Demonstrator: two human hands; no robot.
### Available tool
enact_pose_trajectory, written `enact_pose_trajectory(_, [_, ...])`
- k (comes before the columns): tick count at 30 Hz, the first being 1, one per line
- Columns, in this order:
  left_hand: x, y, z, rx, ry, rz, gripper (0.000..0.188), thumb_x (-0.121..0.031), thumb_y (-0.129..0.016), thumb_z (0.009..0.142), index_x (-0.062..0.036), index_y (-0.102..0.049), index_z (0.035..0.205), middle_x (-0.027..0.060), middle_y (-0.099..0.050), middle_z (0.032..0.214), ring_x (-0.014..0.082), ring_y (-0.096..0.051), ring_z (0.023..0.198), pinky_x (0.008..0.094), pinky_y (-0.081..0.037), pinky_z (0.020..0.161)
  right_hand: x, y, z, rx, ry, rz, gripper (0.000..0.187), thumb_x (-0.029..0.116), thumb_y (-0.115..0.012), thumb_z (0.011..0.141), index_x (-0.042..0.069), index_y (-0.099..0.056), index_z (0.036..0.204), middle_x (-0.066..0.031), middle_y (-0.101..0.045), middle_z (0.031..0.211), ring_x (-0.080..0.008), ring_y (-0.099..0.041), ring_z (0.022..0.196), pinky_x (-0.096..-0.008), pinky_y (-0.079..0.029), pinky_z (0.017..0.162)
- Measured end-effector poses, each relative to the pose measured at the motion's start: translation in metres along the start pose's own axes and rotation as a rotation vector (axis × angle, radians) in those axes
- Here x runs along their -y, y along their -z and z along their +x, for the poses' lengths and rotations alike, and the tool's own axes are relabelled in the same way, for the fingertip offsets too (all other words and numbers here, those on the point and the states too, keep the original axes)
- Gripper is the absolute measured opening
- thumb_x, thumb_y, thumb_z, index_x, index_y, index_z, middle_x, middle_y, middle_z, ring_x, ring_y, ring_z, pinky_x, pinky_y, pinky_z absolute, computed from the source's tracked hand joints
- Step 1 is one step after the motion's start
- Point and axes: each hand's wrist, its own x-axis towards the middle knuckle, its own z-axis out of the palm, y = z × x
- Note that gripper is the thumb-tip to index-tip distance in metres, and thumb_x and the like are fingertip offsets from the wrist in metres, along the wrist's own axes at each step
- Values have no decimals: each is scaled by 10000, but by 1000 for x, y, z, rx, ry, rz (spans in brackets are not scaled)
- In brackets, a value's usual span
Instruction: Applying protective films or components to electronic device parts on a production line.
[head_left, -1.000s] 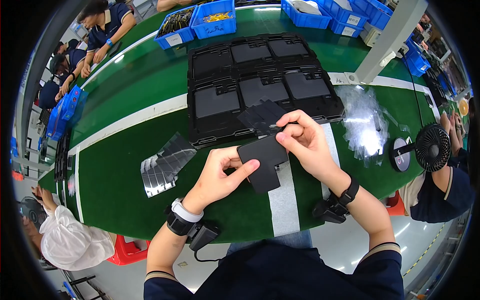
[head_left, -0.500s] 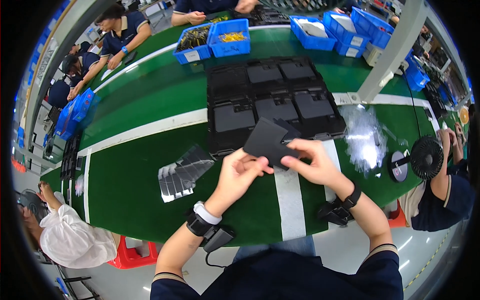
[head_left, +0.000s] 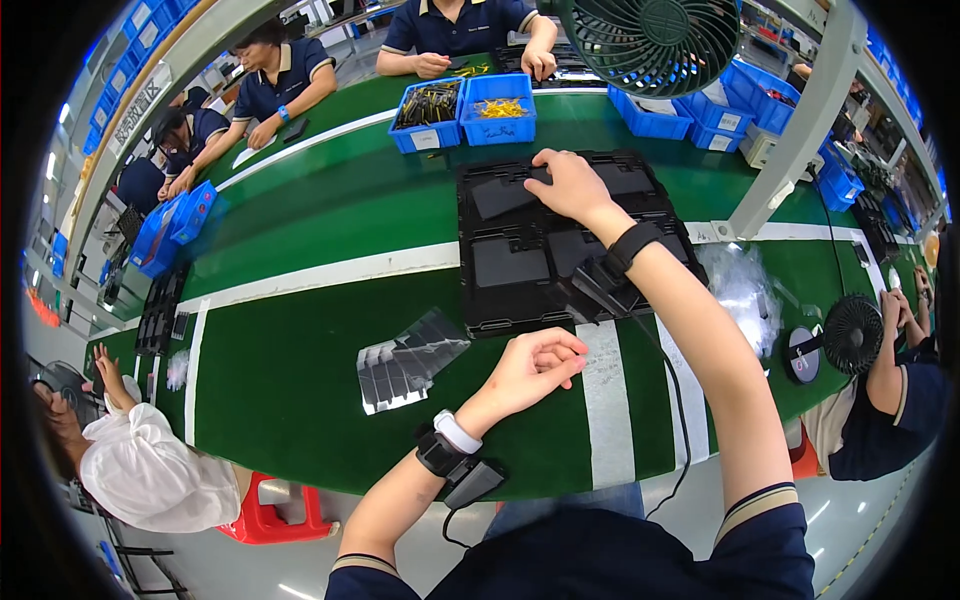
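My right hand [head_left: 575,188] reaches over the far row of a black compartment tray [head_left: 465,280]. Its thumb and fingers grip the right edge of a thin dark flat panel [head_left: 498,197], which lies tilted over the far left compartment. Similar dark panels, such as the one at the near left [head_left: 510,260], sit in other compartments. My left hand [head_left: 535,368] hovers in front of the tray's near edge, fingers loosely curled, with nothing visible in it. To its left lies a clear, shiny film sheet with dark strips [head_left: 405,365] on the green table.
Blue bins of small dark and yellow parts [head_left: 497,128] stand beyond the tray. A crumpled clear plastic pile [head_left: 740,295] and a small black fan [head_left: 852,333] are at the right. A grey post [head_left: 790,130] rises at the back right. Co-workers sit around the table.
My right hand has carried the dark panel from in front of me to the tray's far left compartment. My left hand has let go of it and stayed near the front. The view has shifted.
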Motion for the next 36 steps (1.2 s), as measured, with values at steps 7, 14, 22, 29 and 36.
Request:
enact_pose_trajectory(7, [0,1,-1,5,16,43,155,-48,-599,829,26,-582,965,25,-604,784,63,-578,660,189,-475,617,20,-6,-26,332,71,-248,432,432,-554,813,100,-617,1081,-178,-470,1202,-337,-383,1176,-508,-314,978])
enact_pose_trajectory(14, [-2,1,-1,19,3,128,147,-53,-593,835,31,-587,955,33,-613,779,67,-588,661,197,-483,614,26,-10,-25,433,67,-258,624,466,-499,836,120,-359,1336,-192,-392,1331,-361,-314,1260,-549,-228,1032])
enact_pose_trajectory(22, [-5,-3,-2,18,-7,187,155,-87,-609,831,18,-601,944,37,-622,767,63,-589,660,203,-484,606,0,31,-55,240,266,-128,492,390,-563,810,93,-518,1200,-193,-443,1254,-367,-347,1216,-482,-294,1006])
enact_pose_trajectory(29, [-17,-11,4,109,-101,760,121,-154,-624,766,-50,-605,824,57,-574,723,171,-583,607,293,-473,572,-3,66,-147,169,406,81,338,265,-627,785,46,-588,1040,-129,-543,1073,-285,-482,1071,-414,-331,968])
enact_pose_trajectory(36, [-10,-26,6,12,-202,873,154,-187,-626,753,-74,-528,790,81,-572,730,251,-587,638,370,-464,578,-8,49,-170,74,398,125,303,259,-668,742,87,-606,984,-87,-547,1069,-252,-493,1078,-439,-294,1004])
